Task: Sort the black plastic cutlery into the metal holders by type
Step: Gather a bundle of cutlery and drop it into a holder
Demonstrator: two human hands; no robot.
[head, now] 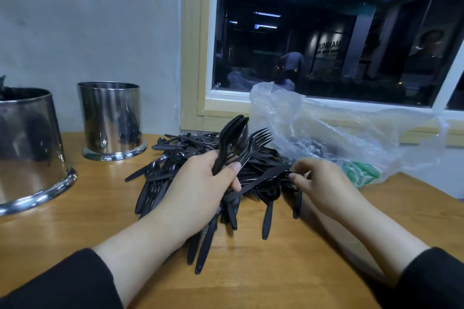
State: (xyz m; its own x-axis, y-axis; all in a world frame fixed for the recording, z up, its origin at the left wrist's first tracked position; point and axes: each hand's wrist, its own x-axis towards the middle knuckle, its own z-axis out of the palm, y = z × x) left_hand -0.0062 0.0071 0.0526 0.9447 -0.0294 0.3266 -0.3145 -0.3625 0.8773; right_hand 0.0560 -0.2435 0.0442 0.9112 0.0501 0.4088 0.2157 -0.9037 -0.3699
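A heap of black plastic cutlery (pixel 173 158) lies in the middle of the wooden table (pixel 263 271). My left hand (pixel 198 190) grips a bundle of spoons and forks (pixel 236 138), their heads fanned upward and their handles sticking out below my wrist. My right hand (pixel 319 183) pinches one end of a black knife (pixel 261 178) that lies across the heap toward my left hand. Two shiny metal holders stand at the left: a near one (pixel 27 153) with dark cutlery showing at its rim, and a farther one (pixel 113 120) by the wall.
A crumpled clear plastic bag (pixel 334 133) lies behind my right hand against the window sill, with something green (pixel 361 173) under it. A grey wall stands behind the holders. The table's right edge runs diagonally at the far right.
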